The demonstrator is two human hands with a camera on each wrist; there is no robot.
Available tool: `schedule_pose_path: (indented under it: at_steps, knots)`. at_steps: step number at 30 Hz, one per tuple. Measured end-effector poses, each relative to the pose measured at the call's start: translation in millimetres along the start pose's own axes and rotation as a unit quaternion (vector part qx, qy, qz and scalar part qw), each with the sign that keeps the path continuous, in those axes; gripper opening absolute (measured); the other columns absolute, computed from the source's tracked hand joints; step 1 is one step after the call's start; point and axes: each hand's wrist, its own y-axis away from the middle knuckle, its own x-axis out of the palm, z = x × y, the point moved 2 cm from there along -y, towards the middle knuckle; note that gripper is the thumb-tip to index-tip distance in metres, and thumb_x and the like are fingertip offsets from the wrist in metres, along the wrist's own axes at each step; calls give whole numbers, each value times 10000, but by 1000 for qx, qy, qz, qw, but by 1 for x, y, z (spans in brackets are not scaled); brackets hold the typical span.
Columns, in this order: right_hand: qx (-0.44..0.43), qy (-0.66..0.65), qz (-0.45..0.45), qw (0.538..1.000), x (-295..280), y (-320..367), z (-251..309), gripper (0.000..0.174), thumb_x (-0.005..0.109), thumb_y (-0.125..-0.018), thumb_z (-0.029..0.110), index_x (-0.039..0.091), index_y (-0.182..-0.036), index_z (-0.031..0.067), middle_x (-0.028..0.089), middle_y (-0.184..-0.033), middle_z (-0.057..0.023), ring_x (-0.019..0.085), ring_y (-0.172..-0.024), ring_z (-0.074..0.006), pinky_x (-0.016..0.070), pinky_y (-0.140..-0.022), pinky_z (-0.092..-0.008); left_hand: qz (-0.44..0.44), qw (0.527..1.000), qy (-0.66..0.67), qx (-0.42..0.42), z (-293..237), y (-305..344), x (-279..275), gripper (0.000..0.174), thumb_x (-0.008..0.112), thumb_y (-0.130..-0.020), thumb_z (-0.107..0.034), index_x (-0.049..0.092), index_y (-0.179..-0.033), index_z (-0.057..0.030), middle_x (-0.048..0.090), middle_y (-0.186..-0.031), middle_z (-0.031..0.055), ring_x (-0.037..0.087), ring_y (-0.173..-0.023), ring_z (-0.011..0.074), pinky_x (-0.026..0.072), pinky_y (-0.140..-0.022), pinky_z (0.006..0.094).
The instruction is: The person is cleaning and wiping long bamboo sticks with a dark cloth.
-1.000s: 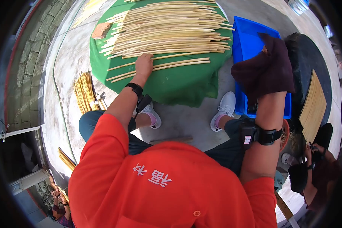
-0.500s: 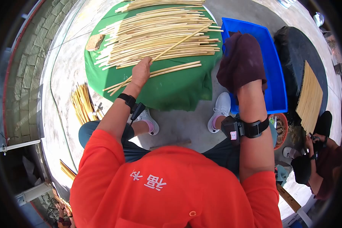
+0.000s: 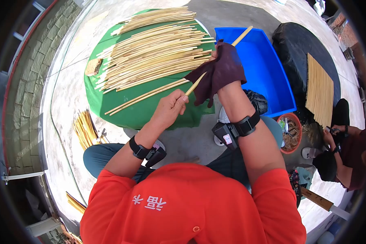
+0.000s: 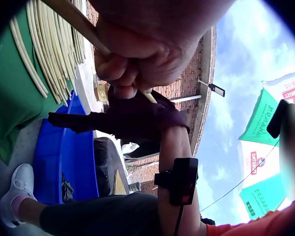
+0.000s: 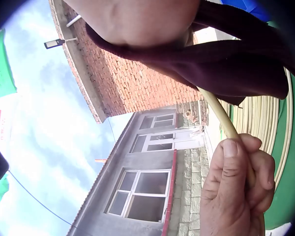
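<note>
My left hand (image 3: 169, 108) grips a pale stick (image 3: 195, 84) near its lower end, thumb and fingers curled round it, as the right wrist view also shows. A dark maroon cloth (image 3: 225, 69) drapes over my right hand (image 3: 216, 53), most of which it hides. The stick passes into the cloth and comes out beyond it over the blue bin (image 3: 259, 61). Rows of similar sticks (image 3: 150, 49) lie on the green cloth (image 3: 150, 118), with two sticks apart from them at the near side.
A stone (image 3: 93, 67) sits at the green cloth's left edge. A red basket (image 3: 290, 140) stands right of my knee. Bundled sticks (image 3: 85, 129) lie on the ground at left. Another person (image 3: 347, 158) sits at the right beside a stick mat (image 3: 319, 91) on a black cover.
My left hand has lifted a stick off the green cloth and moved right and nearer my body. My right hand with the maroon cloth has come left from the bin and now surrounds the stick.
</note>
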Motion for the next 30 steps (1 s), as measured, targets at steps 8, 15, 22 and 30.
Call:
schedule_pose_path:
  at_steps: [8, 15, 22, 30]
  knots:
    - [-242, 887, -25, 393, -44, -48, 97, 82, 548, -793, 141, 550, -746, 75, 552, -628, -49, 539, -519, -205, 449, -473, -368, 13, 984, 100, -146, 30, 37, -88, 247, 418, -934, -268, 518, -813, -77, 506, -580, 14, 338, -446, 45, 268, -423, 184]
    - [-402, 853, 170, 287, 14, -6, 64, 68, 566, -716, 96, 602, -769, 77, 593, -672, -105, 596, -589, -243, 468, -522, -376, -124, 913, 388, -14, -12, -21, -64, 227, 487, -908, -258, 572, -915, -47, 596, -842, 93, 544, -718, 132, 454, -669, 252]
    - [-351, 475, 279, 757, 51, 48, -4, 103, 559, -753, 112, 571, -807, 26, 577, -686, -111, 564, -632, -223, 460, -674, -305, -91, 898, 431, -3, -27, -43, -22, 244, 539, -880, -246, 573, -1004, -39, 584, -990, 68, 524, -965, 176, 435, -866, 367]
    - [-239, 586, 450, 630, 60, 65, 13, 195, 613, -739, 183, 564, -810, 9, 582, -690, -174, 597, -691, -311, 462, -661, -371, -356, 707, 600, 114, -23, -47, -163, 246, 316, -965, -236, 392, -952, -2, 510, -940, 211, 532, -797, 214, 482, -686, 317]
